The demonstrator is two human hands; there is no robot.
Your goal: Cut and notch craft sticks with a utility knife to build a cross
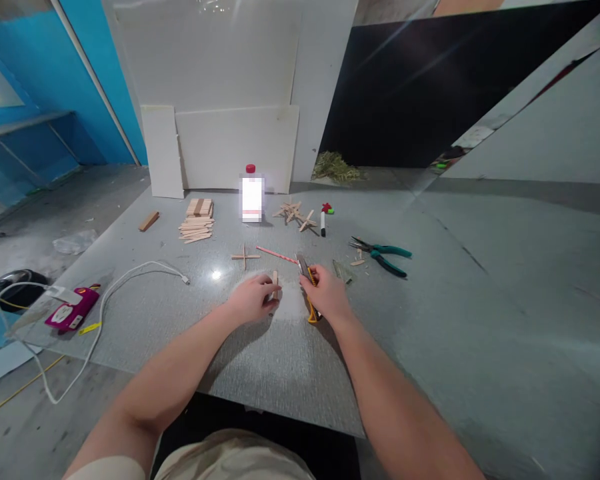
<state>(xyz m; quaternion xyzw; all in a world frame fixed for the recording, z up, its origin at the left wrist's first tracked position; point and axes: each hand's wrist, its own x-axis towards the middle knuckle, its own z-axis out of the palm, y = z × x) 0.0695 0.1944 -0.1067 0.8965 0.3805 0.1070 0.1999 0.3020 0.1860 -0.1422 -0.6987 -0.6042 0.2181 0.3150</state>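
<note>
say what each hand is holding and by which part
Right hand: utility knife, held by its handle. Left hand: at a wooden stick, toward its near end; whether it's gripped can't be told.

Bounded at left by a bright blue painted wall point(113, 87) — backed by tall off-white flat panels point(205, 60) — underlaid by a stained grey floor point(25, 393), with white glare point(216, 274) on the textured grey tabletop point(290, 380).

Stick point(275, 277) in left hand point(253, 298), cutter point(305, 267) in right point(327, 293)
</note>
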